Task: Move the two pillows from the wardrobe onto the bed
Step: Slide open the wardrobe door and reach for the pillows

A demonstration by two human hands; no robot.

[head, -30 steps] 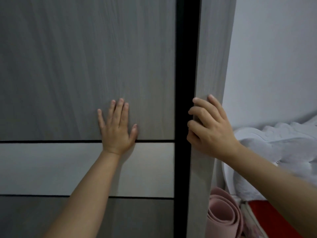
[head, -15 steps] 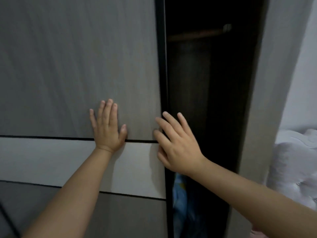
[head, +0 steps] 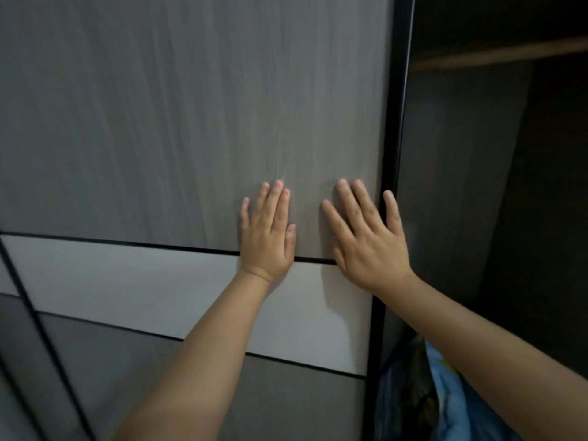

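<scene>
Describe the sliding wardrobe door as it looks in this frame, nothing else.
The sliding door is grey wood-grain board with a paler band across it, thin dark lines between panels, and a black edge strip on its right. It stands partly open, the dark wardrobe inside showing to its right. The left hand and right hand lie flat on it, fingers spread.

Home bedroom, sliding wardrobe door [head: 191, 122], hanging rail [head: 496, 54]

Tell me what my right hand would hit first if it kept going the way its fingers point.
Nothing new: the right hand lies flat on the sliding door, fingers pointing up and slightly left, so it would slide along the panel.
</scene>
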